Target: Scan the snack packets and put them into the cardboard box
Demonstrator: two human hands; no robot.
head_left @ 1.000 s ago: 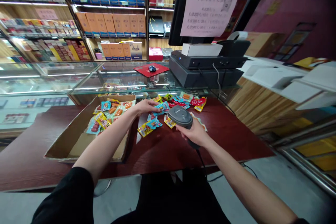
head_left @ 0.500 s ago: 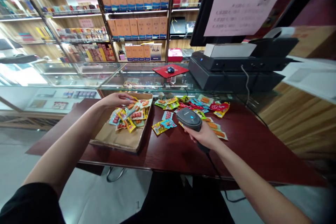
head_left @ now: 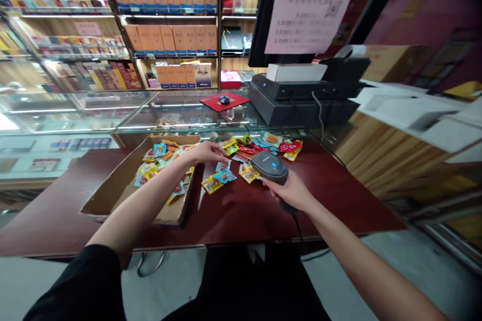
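Observation:
My right hand is wrapped round the grip of a dark grey barcode scanner, which shows a blue light on top and trails a black cord. My left hand hovers past the right rim of a shallow cardboard box, fingers stretched out and apart, with nothing visible in them. Just under its fingertips lies a small light-blue snack packet. Beside that, blue and yellow packets overlap on the dark red table. Several colourful sausage snack packets are heaped inside the box.
More snack packets spread along the table's back edge, by a glass display case. On the glass are a mouse on a red pad and a black till with a monitor bearing a pink notice. Stocked shelves stand behind.
My left hand has moved right, from over the packets in the box to the loose packets on the table. More packets lie in the box. The view has turned right; the scanner stays in my right hand.

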